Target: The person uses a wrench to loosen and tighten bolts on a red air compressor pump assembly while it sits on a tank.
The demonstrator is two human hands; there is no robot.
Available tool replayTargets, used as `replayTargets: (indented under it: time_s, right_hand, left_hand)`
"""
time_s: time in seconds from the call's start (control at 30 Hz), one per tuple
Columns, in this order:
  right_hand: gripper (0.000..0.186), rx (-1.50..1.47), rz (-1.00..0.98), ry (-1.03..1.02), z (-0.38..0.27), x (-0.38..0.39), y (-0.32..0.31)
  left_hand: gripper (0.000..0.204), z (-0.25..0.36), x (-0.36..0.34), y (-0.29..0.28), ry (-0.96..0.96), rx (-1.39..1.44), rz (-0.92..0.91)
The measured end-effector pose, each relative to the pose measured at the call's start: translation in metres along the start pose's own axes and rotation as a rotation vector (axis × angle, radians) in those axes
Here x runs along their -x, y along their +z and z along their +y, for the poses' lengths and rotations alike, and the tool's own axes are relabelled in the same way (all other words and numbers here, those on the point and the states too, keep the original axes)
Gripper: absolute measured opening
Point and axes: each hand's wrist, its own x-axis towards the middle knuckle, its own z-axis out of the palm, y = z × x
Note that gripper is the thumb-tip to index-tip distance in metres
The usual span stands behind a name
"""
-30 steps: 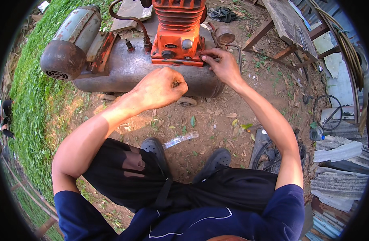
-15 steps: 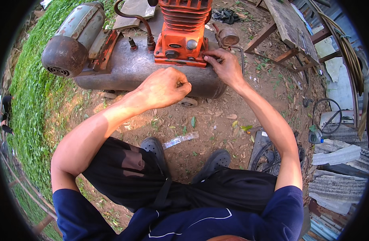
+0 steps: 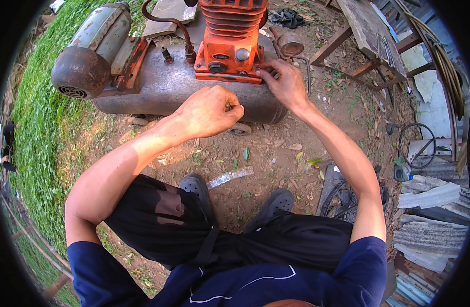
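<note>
An orange compressor pump (image 3: 230, 43) sits on a grey, worn steel tank (image 3: 168, 94), with a rusty electric motor (image 3: 81, 71) at its left end. My left hand (image 3: 209, 112) is curled closed in front of the tank, around something small and dark that I cannot make out. My right hand (image 3: 286, 87) has thumb and index finger pinched at the right lower corner of the pump's base; what sits between them is too small to name. A round rusty part (image 3: 290, 45) is just behind that hand, and a dark hose (image 3: 168, 23) runs to a fitting left of the pump.
A wooden bench (image 3: 368, 41) stands at upper right, beside coiled hose (image 3: 447, 77) and corrugated sheets (image 3: 432, 230). Black cables (image 3: 342, 199) and a plastic jug (image 3: 401, 171) lie at right. Grass (image 3: 35, 153) borders the dirt at left. My sandalled feet are below the tank.
Both hands have shifted very slightly right since the first frame, along with the compressor in the picture. Their grips look the same, and the right fingers stay at the base corner.
</note>
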Motion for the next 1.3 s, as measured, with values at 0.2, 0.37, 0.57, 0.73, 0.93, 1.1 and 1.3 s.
replayTargets:
  time_s: [0.2, 0.37, 0.57, 0.73, 0.93, 1.1, 1.3]
  right_hand:
    - [0.021, -0.015, -0.019, 0.033, 0.0016, 0.0006, 0.0]
    - [0.024, -0.059, -0.03, 0.044, 0.0032, 0.0027, -0.0012]
    - [0.021, -0.018, -0.014, -0.019, 0.0028, 0.0034, -0.0024]
    - [0.02, 0.009, 0.001, -0.038, 0.0049, 0.0023, -0.0033]
    - [0.019, 0.108, -0.006, -0.093, 0.0065, -0.0008, -0.0022]
    - [0.02, 0.138, -0.024, -0.083, 0.0057, -0.0019, -0.0018]
    - [0.018, 0.107, -0.063, 0.035, 0.0008, -0.0017, -0.0027]
  left_hand:
    - [0.031, -0.006, -0.0009, 0.0042, 0.031, 0.017, 0.024]
    - [0.031, -0.0021, 0.0006, 0.0023, 0.026, 0.012, 0.02]
    - [0.032, -0.0016, 0.0011, 0.0027, 0.021, 0.004, 0.022]
    - [0.032, -0.0014, 0.0006, 0.0026, 0.03, 0.008, 0.02]
    - [0.033, -0.0005, 0.0008, 0.0018, 0.028, 0.016, 0.007]
    - [0.033, -0.0026, -0.0011, 0.0044, 0.039, -0.016, 0.01]
    - [0.032, 0.0005, -0.0015, 0.0043, 0.013, -0.023, -0.005]
